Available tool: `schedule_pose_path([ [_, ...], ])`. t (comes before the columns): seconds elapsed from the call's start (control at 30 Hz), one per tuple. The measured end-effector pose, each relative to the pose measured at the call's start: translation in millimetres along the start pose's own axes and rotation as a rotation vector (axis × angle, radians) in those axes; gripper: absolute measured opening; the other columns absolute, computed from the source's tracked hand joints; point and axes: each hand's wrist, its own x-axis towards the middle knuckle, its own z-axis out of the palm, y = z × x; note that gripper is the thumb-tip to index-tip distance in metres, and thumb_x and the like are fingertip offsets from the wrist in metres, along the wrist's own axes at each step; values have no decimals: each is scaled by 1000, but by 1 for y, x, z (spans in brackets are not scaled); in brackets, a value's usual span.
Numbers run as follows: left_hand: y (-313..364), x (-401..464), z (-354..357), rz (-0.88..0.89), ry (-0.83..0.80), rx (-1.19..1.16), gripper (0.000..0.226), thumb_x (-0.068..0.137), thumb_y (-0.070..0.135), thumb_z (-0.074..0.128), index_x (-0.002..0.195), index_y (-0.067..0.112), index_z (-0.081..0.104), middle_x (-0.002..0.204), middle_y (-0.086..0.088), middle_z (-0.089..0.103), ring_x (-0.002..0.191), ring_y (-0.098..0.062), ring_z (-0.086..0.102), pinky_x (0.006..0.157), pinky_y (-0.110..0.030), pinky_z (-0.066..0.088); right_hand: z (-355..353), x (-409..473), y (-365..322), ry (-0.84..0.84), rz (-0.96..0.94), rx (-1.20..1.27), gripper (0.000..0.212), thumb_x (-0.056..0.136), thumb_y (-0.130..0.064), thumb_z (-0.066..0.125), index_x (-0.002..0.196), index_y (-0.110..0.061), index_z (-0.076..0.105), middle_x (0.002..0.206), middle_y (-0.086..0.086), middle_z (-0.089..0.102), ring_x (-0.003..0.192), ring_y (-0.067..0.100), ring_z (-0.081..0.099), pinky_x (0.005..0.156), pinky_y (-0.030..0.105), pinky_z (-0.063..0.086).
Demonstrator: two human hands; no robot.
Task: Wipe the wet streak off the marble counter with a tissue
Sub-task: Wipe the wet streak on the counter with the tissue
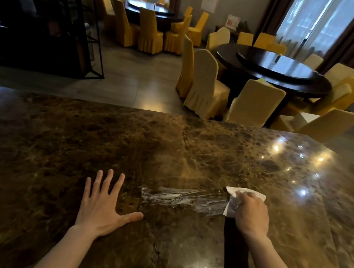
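Marble counter carried both hands — the left hand lay flat, fingers spread, and the right hand was clenched on a white tissue, partly hidden beneath it. Between them the wet streak ran left to right, its right end touching the tissue.

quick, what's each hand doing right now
Left hand: open, flat on the marble counter, holding nothing.
Right hand: closed on the white tissue, at the wet streak's right end.

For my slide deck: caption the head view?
Right hand presses tissue at wet streak's end; left hand flat on counter.
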Motion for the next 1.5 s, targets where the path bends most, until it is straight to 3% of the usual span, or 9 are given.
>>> schedule_pose_path([
  [0.3, 40, -2, 10, 53, 7, -49, 148, 50, 118, 12, 160, 27, -26, 172, 0, -27, 157, -23, -30, 131, -53, -13, 10, -38, -49, -41, -301, 144, 28, 80, -12, 76, 105, -25, 74, 99, -5, 74, 90, 25, 62, 74, 36, 48],
  [0.43, 39, 0, 13, 45, 5, -34, 149, 49, 118, 9, 158, 23, -28, 171, 0, -27, 157, -23, -30, 132, -53, -12, -6, -25, -37, 41, -83, 323, 24, 83, -7, 72, 106, -16, 71, 97, 4, 75, 91, 27, 66, 69, 35, 49],
  [0.6, 39, -1, 14, 47, 12, -58, 148, 50, 117, 10, 158, 24, -26, 169, 2, -29, 156, -21, -32, 131, -52, -14, -32, -3, 17, 235, 137, 224, 16, 87, -2, 69, 100, -10, 73, 99, 9, 65, 92, 32, 60, 69, 39, 50],
  [0.77, 40, -1, 13, 44, 11, -69, 147, 50, 117, 12, 159, 26, -23, 169, 3, -27, 157, -20, -30, 131, -51, -15, -28, -2, 47, 145, 170, 62, 20, 91, -8, 69, 110, -10, 73, 108, 9, 59, 102, 28, 51, 73, 42, 52],
  [0.9, 41, 1, 13, 35, 2, -42, 146, 49, 117, 10, 159, 27, -25, 171, 2, -25, 157, -21, -29, 131, -51, -14, -9, -15, 37, -31, 57, 148, 22, 94, -13, 65, 115, -12, 74, 116, 7, 67, 110, 30, 55, 87, 39, 47],
  [1.13, 42, 2, 11, 26, -20, -20, 147, 46, 118, 6, 159, 29, -25, 173, 0, -22, 158, -22, -27, 131, -52, -13, 2, -46, 10, -64, -363, 33, 44, 94, -11, 61, 138, -15, 58, 142, 2, 58, 135, 24, 48, 105, 35, 46],
  [1.3, 44, 3, 7, 12, -63, -7, 147, 44, 118, 3, 157, 30, -28, 172, 0, -25, 157, -23, -27, 131, -52, -14, -10, -51, 3, -126, -489, 150, 24, 92, -19, 65, 113, -25, 73, 116, -7, 72, 106, 16, 63, 85, 32, 55],
  [1.4, 46, 4, 4, 3, -83, 6, 145, 42, 118, 0, 152, 30, -34, 172, 0, -26, 157, -23, -29, 131, -52, -14, -23, -30, 11, 24, -287, 420, 19, 85, -13, 73, 98, -26, 78, 95, -7, 75, 88, 11, 67, 78, 28, 53],
  [1.5, 47, 2, 2, 2, -104, 8, 146, 40, 117, -1, 152, 29, -35, 171, 0, -28, 157, -23, -30, 131, -53, -14, -30, 4, 39, 208, 77, 390, 24, 86, -2, 72, 103, -17, 79, 98, -2, 72, 84, 15, 63, 75, 30, 49],
])
